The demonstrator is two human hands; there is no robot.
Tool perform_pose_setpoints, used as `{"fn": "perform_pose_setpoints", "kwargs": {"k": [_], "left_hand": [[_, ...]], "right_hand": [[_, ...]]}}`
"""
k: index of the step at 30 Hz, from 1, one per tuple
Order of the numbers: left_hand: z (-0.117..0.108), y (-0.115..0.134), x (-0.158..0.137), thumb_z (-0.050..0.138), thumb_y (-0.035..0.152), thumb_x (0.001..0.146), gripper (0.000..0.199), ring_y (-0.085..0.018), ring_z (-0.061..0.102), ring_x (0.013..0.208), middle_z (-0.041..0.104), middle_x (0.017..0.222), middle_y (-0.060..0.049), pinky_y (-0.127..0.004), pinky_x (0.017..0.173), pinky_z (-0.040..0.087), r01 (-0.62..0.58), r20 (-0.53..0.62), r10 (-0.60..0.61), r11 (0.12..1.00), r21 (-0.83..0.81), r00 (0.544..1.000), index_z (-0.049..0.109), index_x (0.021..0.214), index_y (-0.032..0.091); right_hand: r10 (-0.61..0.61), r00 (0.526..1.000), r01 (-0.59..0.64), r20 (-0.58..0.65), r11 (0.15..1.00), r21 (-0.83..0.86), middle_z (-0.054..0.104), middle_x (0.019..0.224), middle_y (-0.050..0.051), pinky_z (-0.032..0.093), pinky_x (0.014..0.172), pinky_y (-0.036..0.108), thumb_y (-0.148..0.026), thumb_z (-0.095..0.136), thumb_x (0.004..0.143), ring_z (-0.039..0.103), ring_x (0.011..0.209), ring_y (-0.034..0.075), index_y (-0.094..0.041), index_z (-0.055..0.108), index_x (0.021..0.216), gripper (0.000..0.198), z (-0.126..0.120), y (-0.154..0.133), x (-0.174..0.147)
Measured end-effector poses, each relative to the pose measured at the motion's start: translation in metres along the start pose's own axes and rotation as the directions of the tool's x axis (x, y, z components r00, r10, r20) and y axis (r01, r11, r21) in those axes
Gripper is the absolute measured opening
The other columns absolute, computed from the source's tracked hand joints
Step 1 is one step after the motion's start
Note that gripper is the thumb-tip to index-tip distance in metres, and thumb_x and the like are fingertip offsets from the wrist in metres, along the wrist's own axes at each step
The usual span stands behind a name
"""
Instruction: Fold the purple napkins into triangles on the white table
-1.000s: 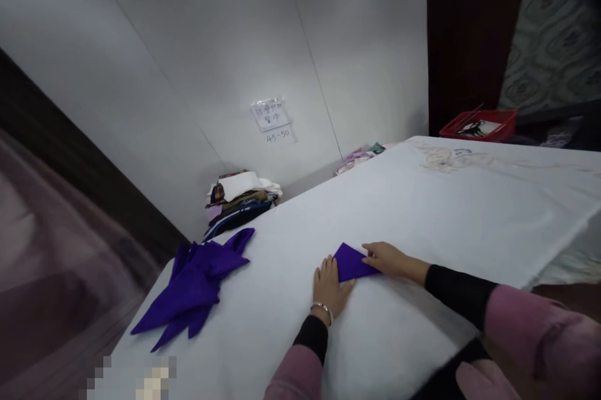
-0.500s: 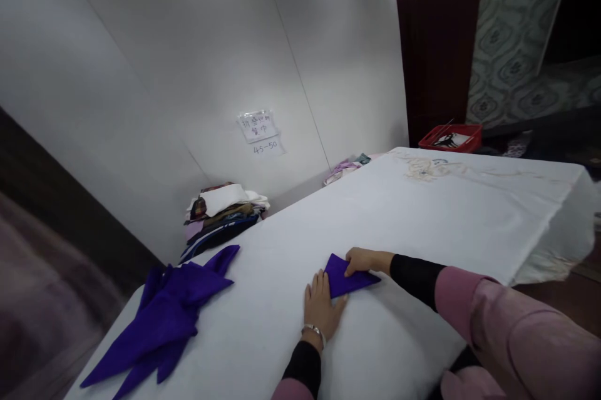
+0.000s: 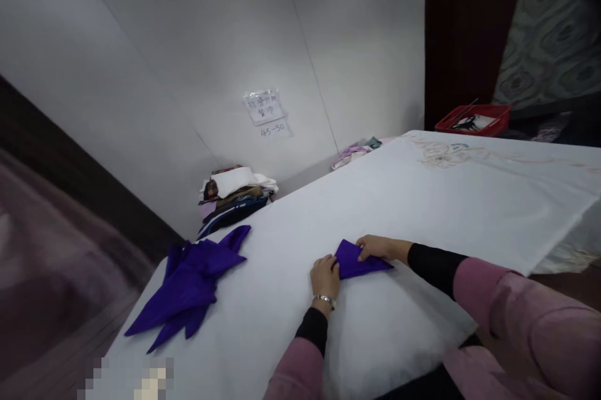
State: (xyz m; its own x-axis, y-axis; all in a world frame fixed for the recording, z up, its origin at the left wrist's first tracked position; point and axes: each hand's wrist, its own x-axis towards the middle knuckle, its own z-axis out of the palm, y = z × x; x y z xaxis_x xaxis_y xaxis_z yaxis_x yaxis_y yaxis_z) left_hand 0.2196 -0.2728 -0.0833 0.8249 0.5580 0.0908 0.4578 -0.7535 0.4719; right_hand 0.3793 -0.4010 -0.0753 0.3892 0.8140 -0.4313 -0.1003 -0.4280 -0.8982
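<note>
A purple cloth napkin (image 3: 351, 260) lies folded into a small pointed shape on the white-covered table (image 3: 277, 312). My left hand (image 3: 325, 277), with a bracelet at its wrist, has its fingers curled around the napkin's left corner. From the upper right, my right hand (image 3: 375, 248) pinches the top fold, thumb lying on the cloth and fingers behind it. The napkin's sharp tip points right, below the right hand. Farther left on the table rests a loose heap of purple cloths (image 3: 195, 278) with several pointed ends.
Stacked folded cloths (image 3: 237, 196) stand by the wall behind the table, with a smaller pile of pink and green cloths (image 3: 354, 153) farther right. A red basket (image 3: 474, 121) holding black-handled scissors sits past the far end. Handwritten paper signs (image 3: 267, 113) hang on the wall.
My left hand, flat beside the napkin before, has curled its fingers onto the left corner. The right hand keeps its pinch. The whole view has shifted slightly.
</note>
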Motion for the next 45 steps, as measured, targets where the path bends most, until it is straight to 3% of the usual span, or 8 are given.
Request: {"fn": "perform_pose_setpoints", "kwargs": {"k": [8,13,22,25,29,33,39,45], "left_hand": [[-0.005,0.003,0.006,0.068,0.024,0.076,0.042,-0.019,0.060,0.099,0.064,0.109,-0.008,-0.028,0.086,0.044,0.195,0.133,-0.187,0.979,-0.055,0.973,0.060,0.116,0.017],[-0.005,0.004,0.015,0.073,0.033,0.069,0.029,-0.018,0.063,0.080,0.069,0.088,-0.003,-0.026,0.069,0.046,0.277,0.269,-0.261,0.961,-0.022,0.927,0.066,0.094,0.020],[-0.006,0.009,0.007,0.075,0.032,0.067,0.020,-0.014,0.057,0.065,0.063,0.068,0.002,-0.025,0.061,0.043,0.299,0.262,-0.262,0.947,-0.113,0.929,0.060,0.072,0.019],[-0.006,0.008,0.005,0.077,0.024,0.065,0.021,-0.012,0.055,0.062,0.059,0.064,0.003,-0.024,0.062,0.045,0.364,0.300,-0.273,0.878,-0.309,0.914,0.060,0.076,0.018],[-0.007,0.004,0.006,0.077,0.015,0.065,0.039,-0.012,0.059,0.065,0.063,0.073,0.002,-0.027,0.067,0.050,0.479,0.447,-0.232,0.653,-0.586,0.864,0.061,0.100,0.014],[-0.008,-0.001,0.008,0.075,0.007,0.063,0.048,-0.013,0.063,0.069,0.067,0.080,-0.001,-0.031,0.077,0.052,0.545,0.557,-0.137,0.490,-0.681,0.819,0.061,0.109,0.013],[0.000,-0.003,0.015,0.073,0.002,0.061,0.057,-0.011,0.064,0.069,0.068,0.084,-0.002,-0.033,0.083,0.050,0.556,0.572,-0.118,0.456,-0.695,0.812,0.060,0.115,0.012],[0.001,0.011,0.023,0.069,-0.002,0.059,0.066,-0.010,0.061,0.061,0.066,0.072,0.002,-0.028,0.071,0.050,0.509,0.542,-0.057,0.437,-0.742,0.838,0.056,0.122,0.014]], "right_hand": [[-0.057,0.989,0.046,0.136,0.995,0.084,0.070,0.074,0.000,0.052,0.069,0.029,-0.017,0.071,0.051,0.064,0.068,0.016,-0.017,0.063,0.081,0.031,-0.011,0.005,-0.010],[0.000,0.982,-0.018,0.191,0.996,0.093,0.071,0.079,0.001,0.052,0.070,0.031,-0.020,0.074,0.052,0.065,0.070,0.018,-0.018,0.064,0.085,0.035,-0.019,0.008,-0.014],[-0.048,0.964,0.021,0.260,0.994,0.106,0.072,0.087,0.003,0.052,0.076,0.032,-0.022,0.076,0.056,0.066,0.076,0.019,-0.019,0.065,0.090,0.036,-0.029,0.011,-0.019],[-0.015,0.970,-0.005,0.244,0.997,0.078,0.072,0.086,0.003,0.053,0.076,0.034,-0.025,0.077,0.056,0.067,0.076,0.020,-0.019,0.064,0.093,0.039,-0.030,0.009,-0.021],[0.020,0.977,-0.033,0.214,0.998,0.057,0.072,0.087,0.004,0.054,0.076,0.035,-0.028,0.078,0.055,0.067,0.077,0.021,-0.019,0.064,0.093,0.041,-0.034,0.008,-0.022],[0.010,0.967,-0.035,0.253,0.995,0.097,0.072,0.085,0.003,0.055,0.074,0.031,-0.024,0.077,0.056,0.067,0.075,0.018,-0.019,0.065,0.092,0.038,-0.042,0.008,-0.025],[0.047,0.971,-0.071,0.233,0.993,0.099,0.072,0.084,0.004,0.055,0.074,0.032,-0.024,0.077,0.058,0.067,0.074,0.019,-0.019,0.065,0.093,0.037,-0.058,0.010,-0.027],[0.007,0.958,-0.050,0.286,0.989,0.143,0.072,0.098,0.007,0.053,0.082,0.034,-0.022,0.075,0.060,0.068,0.088,0.022,-0.018,0.063,0.108,0.050,-0.066,0.006,-0.034]]}}
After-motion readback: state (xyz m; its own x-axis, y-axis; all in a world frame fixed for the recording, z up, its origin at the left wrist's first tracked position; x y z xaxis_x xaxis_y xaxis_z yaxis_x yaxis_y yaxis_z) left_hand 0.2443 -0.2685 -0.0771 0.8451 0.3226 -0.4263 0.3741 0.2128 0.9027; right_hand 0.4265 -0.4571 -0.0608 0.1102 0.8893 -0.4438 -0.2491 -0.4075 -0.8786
